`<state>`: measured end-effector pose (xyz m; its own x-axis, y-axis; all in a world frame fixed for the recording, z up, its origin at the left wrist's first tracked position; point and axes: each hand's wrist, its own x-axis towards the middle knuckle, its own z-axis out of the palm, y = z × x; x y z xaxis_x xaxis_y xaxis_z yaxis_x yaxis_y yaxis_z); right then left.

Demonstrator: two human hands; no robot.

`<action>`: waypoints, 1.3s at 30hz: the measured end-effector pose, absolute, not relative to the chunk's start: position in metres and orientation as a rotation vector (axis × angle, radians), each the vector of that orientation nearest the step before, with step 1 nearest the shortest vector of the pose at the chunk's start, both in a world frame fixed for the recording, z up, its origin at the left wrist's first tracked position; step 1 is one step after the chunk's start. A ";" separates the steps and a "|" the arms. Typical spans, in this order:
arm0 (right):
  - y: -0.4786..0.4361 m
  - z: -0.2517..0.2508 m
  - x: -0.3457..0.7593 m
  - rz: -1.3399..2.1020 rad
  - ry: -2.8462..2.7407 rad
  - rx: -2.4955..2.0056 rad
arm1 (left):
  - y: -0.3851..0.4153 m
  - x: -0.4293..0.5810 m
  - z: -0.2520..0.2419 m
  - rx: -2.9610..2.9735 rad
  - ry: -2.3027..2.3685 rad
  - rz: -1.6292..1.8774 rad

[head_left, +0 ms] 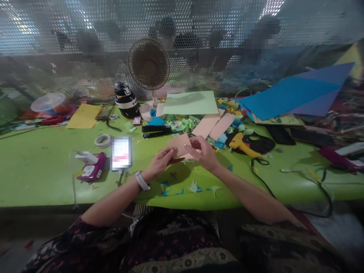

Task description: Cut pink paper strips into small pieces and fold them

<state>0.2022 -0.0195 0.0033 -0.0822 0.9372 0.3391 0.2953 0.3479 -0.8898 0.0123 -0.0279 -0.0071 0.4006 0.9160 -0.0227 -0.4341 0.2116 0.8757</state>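
Note:
Both my hands hold one small piece of pale pink paper (180, 145) just above the green table (42, 167). My left hand (159, 163), with a white watch on the wrist, pinches its lower left edge. My right hand (202, 151) grips the right side, fingers curled over the paper. Blue and green paper scraps (193, 186) lie on the table under my hands. A phone (121, 153) with a lit screen lies just left of my left hand.
A yellow glue gun (241, 144) and its black cable lie to the right; a black stapler (156, 131), tape roll (102, 140) and pink tape dispenser (91, 168) to the left. Behind stand a small fan (148, 70), a dark bottle (125, 100), green, pink and blue paper sheets (290, 96).

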 end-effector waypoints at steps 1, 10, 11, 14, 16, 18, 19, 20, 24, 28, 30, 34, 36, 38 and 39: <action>-0.019 0.004 0.202 0.830 -1.523 -1.134 | -0.028 0.012 -0.007 0.936 0.641 1.036; -0.013 0.002 0.200 0.943 -1.551 -1.113 | -0.028 0.012 -0.007 0.998 0.728 0.942; -0.013 0.001 0.199 0.913 -1.553 -1.116 | -0.028 0.011 -0.007 1.000 0.741 0.916; -0.015 0.001 0.197 0.837 -1.603 -1.123 | -0.028 0.009 -0.006 1.040 0.810 0.843; -0.016 0.001 0.195 0.816 -1.633 -1.112 | -0.027 0.009 -0.007 1.090 0.861 0.806; -0.017 0.001 0.194 0.822 -1.622 -1.098 | -0.026 0.008 -0.009 1.116 0.880 0.790; -0.018 0.001 0.194 0.823 -1.601 -1.095 | -0.025 0.008 -0.010 1.116 0.878 0.792; -0.018 0.001 0.195 0.824 -1.577 -1.097 | -0.024 0.008 -0.011 1.111 0.873 0.798; -0.015 0.003 0.200 0.949 -1.575 -1.154 | -0.020 0.006 -0.012 1.087 0.834 0.847; -0.011 0.007 0.209 1.256 -1.754 -1.129 | -0.016 0.003 -0.010 1.097 0.820 0.895; -0.009 0.009 0.212 1.344 -1.809 -1.073 | -0.014 0.001 -0.010 1.103 0.823 0.901; -0.004 0.011 0.216 1.467 -1.836 -1.017 | -0.011 -0.001 -0.009 1.113 0.824 0.901; -0.004 0.013 0.218 1.496 -1.836 -1.013 | -0.010 -0.002 -0.009 1.116 0.826 0.898; -0.004 0.015 0.219 1.512 -1.844 -1.014 | -0.010 -0.002 -0.008 1.119 0.833 0.900; -0.004 0.016 0.220 1.515 -1.852 -1.016 | -0.010 -0.003 -0.008 1.121 0.839 0.902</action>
<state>0.2204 -0.0039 0.0159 -0.5733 0.8175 -0.0552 0.2161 0.0859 -0.9726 -0.0026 -0.0103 -0.0076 0.4012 0.9102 -0.1023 -0.1684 0.1831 0.9686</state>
